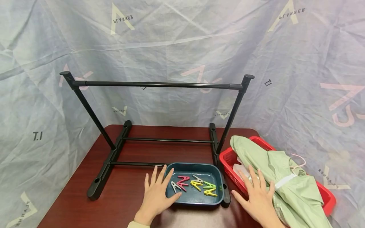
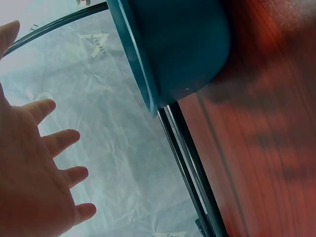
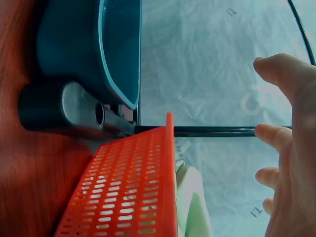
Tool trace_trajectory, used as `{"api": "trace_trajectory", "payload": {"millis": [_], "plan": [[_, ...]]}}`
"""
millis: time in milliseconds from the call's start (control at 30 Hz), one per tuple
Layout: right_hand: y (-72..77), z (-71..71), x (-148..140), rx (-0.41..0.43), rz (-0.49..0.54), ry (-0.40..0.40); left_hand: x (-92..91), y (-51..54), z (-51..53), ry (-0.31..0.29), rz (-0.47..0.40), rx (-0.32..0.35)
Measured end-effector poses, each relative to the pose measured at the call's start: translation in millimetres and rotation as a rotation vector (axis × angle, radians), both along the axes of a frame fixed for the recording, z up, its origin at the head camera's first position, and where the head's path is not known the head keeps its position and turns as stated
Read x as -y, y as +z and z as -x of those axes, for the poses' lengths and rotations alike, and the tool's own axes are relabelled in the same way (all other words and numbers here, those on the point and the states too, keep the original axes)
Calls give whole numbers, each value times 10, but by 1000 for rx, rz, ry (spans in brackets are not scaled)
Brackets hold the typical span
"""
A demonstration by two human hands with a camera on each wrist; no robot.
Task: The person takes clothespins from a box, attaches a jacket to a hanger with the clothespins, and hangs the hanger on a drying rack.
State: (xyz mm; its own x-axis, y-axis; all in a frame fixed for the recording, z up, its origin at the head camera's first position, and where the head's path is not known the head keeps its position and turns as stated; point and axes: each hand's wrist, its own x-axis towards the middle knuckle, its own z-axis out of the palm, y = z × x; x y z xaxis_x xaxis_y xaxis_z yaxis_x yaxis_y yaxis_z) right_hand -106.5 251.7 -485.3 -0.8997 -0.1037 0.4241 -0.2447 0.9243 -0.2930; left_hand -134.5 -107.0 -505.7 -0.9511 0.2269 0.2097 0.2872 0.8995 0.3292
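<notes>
My left hand (image 1: 156, 195), fingers spread, hovers at the left side of a dark blue tray (image 1: 194, 201) and holds nothing. In the tray lie several clothespins: pink (image 1: 182, 183), yellow (image 1: 210, 192), green (image 1: 209, 185) and whitish ones (image 1: 175, 186). My right hand (image 1: 258, 199) is also spread and bare, above the near left part of a red basket (image 1: 328, 198). Light green clothing (image 1: 256, 155) is heaped in and over that basket, with a pale pink hanger hook (image 1: 298, 161) sticking out. In both wrist views the fingers stand apart from tray and basket.
A black rack (image 1: 159, 84) with a high crossbar stands on the dark red wooden table (image 1: 71, 202). Its right foot (image 1: 226, 194) runs between tray and basket. Behind and beside the table hangs a pale grey printed cloth (image 1: 171, 41).
</notes>
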Motion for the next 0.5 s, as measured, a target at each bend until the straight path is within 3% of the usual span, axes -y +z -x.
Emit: {"api": "trace_trajectory", "payload": {"millis": [500], "plan": [[86, -4, -184, -17, 32, -48, -115, 83, 106, -86, -72, -121]]}}
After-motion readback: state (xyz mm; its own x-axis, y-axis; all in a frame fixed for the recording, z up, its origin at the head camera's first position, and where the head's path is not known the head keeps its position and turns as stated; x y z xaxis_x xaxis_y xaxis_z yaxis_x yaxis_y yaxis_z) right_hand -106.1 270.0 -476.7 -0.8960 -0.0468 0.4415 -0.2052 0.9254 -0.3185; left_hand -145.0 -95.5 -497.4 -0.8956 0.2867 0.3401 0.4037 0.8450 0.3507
